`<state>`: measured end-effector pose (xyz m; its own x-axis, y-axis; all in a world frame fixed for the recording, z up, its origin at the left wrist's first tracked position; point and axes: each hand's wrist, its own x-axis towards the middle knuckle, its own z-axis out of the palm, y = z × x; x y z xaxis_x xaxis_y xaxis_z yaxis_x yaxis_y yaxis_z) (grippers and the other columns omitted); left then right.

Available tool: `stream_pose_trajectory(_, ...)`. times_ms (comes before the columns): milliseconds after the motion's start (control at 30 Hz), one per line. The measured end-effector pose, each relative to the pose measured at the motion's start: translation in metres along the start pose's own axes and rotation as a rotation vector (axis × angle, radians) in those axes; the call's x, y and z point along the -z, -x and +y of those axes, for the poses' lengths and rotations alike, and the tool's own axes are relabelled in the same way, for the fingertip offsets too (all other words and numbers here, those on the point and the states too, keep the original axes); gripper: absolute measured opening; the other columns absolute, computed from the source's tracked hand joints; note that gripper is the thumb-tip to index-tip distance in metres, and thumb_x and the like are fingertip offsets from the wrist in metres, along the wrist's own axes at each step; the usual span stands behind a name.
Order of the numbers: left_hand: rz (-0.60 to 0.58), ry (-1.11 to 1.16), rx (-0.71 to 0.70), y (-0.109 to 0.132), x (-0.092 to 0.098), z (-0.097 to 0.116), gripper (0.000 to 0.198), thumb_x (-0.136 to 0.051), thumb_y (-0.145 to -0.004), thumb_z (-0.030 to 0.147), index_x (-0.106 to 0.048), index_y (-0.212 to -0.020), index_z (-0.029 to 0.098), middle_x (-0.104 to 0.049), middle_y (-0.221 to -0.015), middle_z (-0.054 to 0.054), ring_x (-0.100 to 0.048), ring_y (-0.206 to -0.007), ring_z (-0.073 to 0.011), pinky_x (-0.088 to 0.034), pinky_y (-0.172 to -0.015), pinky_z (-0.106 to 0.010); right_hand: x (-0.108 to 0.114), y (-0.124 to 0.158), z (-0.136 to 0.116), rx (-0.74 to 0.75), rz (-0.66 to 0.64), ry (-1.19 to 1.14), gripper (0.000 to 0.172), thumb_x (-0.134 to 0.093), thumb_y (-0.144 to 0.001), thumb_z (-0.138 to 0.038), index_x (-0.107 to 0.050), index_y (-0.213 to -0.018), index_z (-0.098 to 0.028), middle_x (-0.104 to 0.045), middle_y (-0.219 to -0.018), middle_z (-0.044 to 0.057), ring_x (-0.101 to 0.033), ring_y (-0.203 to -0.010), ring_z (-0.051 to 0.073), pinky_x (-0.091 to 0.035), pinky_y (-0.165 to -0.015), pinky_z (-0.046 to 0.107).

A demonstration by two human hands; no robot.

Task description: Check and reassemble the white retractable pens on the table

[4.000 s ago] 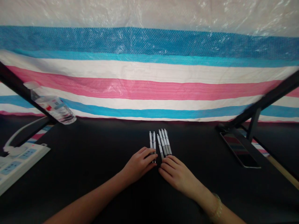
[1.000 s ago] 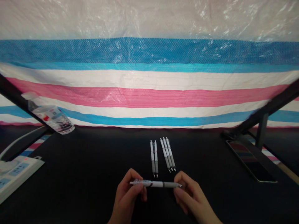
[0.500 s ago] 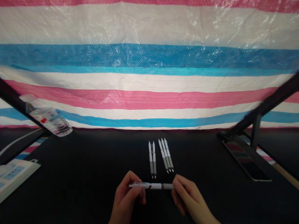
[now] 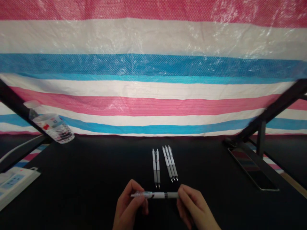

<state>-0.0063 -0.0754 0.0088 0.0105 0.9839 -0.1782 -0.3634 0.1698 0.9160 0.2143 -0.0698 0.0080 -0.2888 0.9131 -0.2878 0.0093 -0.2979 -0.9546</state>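
A white and grey click pen [image 4: 158,195] lies level between my hands, above the black table near its front. My left hand [image 4: 131,204] pinches its clear-clip end between thumb and fingers. At the grey grip end, the fingers of my right hand [image 4: 193,204] close round the tip, which they hide. Just beyond the held pen, two similar pens [image 4: 156,167] rest side by side with their tips toward me. To their right, three more pens [image 4: 170,163] lie together, slightly slanted.
A clear plastic bottle [image 4: 54,127] stands at the back left by a dark bar. At the left edge is a white power strip [image 4: 16,185]. A phone [image 4: 253,169] lies on the right beside a black stand [image 4: 261,123]. Striped sheeting [image 4: 153,107] hangs behind the table [image 4: 96,169].
The whole view has tilted up slightly, so everything sits a little lower in the picture. Both hands keep the same hold on the pen.
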Motion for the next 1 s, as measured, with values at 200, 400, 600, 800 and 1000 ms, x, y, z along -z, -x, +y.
stream_pose_trajectory(200, 0.004, 0.022, 0.005, 0.0, 0.004, -0.003, 0.033, -0.078, -0.079, 0.048, -0.063, -0.078, 0.019, -0.062, -0.056, 0.001, -0.054, -0.053, -0.015, -0.043, -0.055, -0.027, 0.0, -0.001, 0.0, -0.009, -0.031, -0.068, 0.064, -0.06, -0.08, -0.081, -0.052, -0.075, -0.018, -0.053, -0.057, -0.004, -0.04, -0.034, 0.003, -0.02, -0.034, 0.016)
stream_pose_trajectory(400, -0.014, 0.017, -0.016, -0.002, 0.007, -0.005, 0.033, -0.077, -0.081, 0.049, -0.063, -0.078, 0.019, -0.062, -0.057, 0.001, -0.055, -0.053, -0.015, -0.043, -0.055, -0.027, -0.002, -0.004, 0.003, -0.009, -0.03, -0.151, 0.06, -0.068, -0.079, -0.076, -0.053, -0.087, -0.019, -0.061, -0.064, -0.003, -0.052, -0.038, 0.006, -0.034, -0.036, 0.015)
stream_pose_trajectory(600, -0.015, 0.021, -0.004, -0.005, 0.008, -0.008, 0.035, -0.077, -0.08, 0.051, -0.063, -0.078, 0.019, -0.061, -0.055, 0.002, -0.055, -0.052, -0.015, -0.041, -0.053, -0.026, 0.001, -0.005, 0.006, -0.007, -0.024, -0.265, 0.053, -0.075, -0.079, -0.067, -0.055, -0.083, -0.018, -0.062, -0.061, -0.002, -0.057, -0.039, 0.009, -0.037, -0.037, 0.016)
stream_pose_trajectory(800, 0.014, -0.028, -0.008, -0.007, 0.009, -0.005, 0.034, -0.075, -0.082, 0.051, -0.063, -0.078, 0.019, -0.061, -0.057, 0.002, -0.053, -0.054, -0.0146, -0.042, -0.056, -0.026, 0.01, -0.001, 0.013, 0.148, 0.18, -0.408, 0.044, -0.079, -0.08, -0.056, -0.056, -0.08, -0.018, -0.061, -0.056, -0.004, -0.048, -0.032, 0.006, -0.026, -0.033, 0.013)
stream_pose_trajectory(1000, 0.049, -0.028, -0.016, -0.006, 0.009, -0.002, 0.034, -0.076, -0.081, 0.051, -0.063, -0.077, 0.019, -0.061, -0.056, 0.002, -0.052, -0.054, -0.0146, -0.041, -0.055, -0.027, 0.017, 0.001, 0.025, 0.228, 0.382, -0.439, 0.036, -0.079, -0.08, -0.049, -0.058, -0.081, -0.019, -0.056, -0.052, -0.005, -0.036, -0.032, 0.003, -0.016, -0.035, 0.013)
